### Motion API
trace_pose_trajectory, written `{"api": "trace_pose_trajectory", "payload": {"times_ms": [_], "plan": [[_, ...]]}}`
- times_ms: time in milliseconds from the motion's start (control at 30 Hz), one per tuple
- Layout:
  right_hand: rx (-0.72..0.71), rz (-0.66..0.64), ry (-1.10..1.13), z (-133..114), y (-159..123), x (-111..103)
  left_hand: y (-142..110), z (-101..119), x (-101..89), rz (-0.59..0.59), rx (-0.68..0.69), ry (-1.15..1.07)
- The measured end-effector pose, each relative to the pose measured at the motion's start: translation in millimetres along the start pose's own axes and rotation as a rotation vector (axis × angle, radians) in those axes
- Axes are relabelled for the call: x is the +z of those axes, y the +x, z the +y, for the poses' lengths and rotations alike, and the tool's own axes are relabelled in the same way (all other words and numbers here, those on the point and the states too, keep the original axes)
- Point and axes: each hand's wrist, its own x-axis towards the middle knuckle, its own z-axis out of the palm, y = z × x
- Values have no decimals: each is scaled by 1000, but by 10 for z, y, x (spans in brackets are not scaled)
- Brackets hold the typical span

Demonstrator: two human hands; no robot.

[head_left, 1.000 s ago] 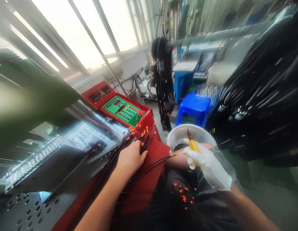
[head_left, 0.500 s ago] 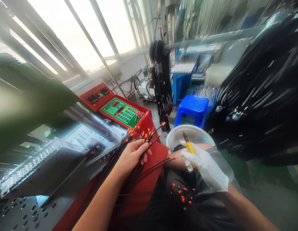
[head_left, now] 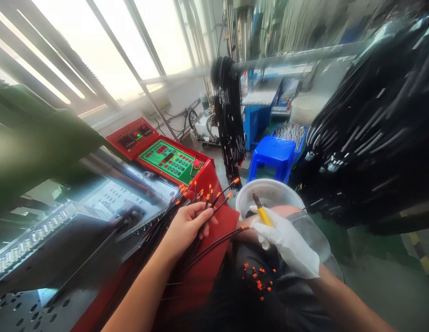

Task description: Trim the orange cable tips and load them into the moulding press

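My bare left hand [head_left: 191,227] is closed around several thin black cables [head_left: 217,199] with orange tips, which fan out past the thumb. More orange-tipped cables lie under and behind this hand on the machine's red side. My right hand [head_left: 288,242], in a white glove, grips yellow-handled nippers [head_left: 264,216] with the metal jaws pointing up and away. These jaws are apart from the cables. Two loose cables [head_left: 221,240] end just left of the glove. Small orange pieces [head_left: 259,279] are scattered over the dark cloth on my lap.
A red machine with a green control panel [head_left: 169,159] stands at left. Beyond my right hand is a white bucket [head_left: 242,196] with dark bits inside. A blue stool [head_left: 273,152] is behind it. Black cable bundles [head_left: 226,110] hang ahead, and a large one [head_left: 370,138] hangs at right.
My right hand and the nippers have moved slightly left, closer to the held cables. The whole view has shifted a little. My left hand keeps its hold.
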Motion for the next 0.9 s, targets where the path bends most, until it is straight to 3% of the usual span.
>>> {"api": "trace_pose_trajectory", "payload": {"times_ms": [567, 900], "plan": [[15, 77, 13, -99, -32, -21, 3, -49, 31, -33, -63, -67], [-30, 133, -58, -147, -45, -49, 2, -65, 23, -124, -108, -70]]}}
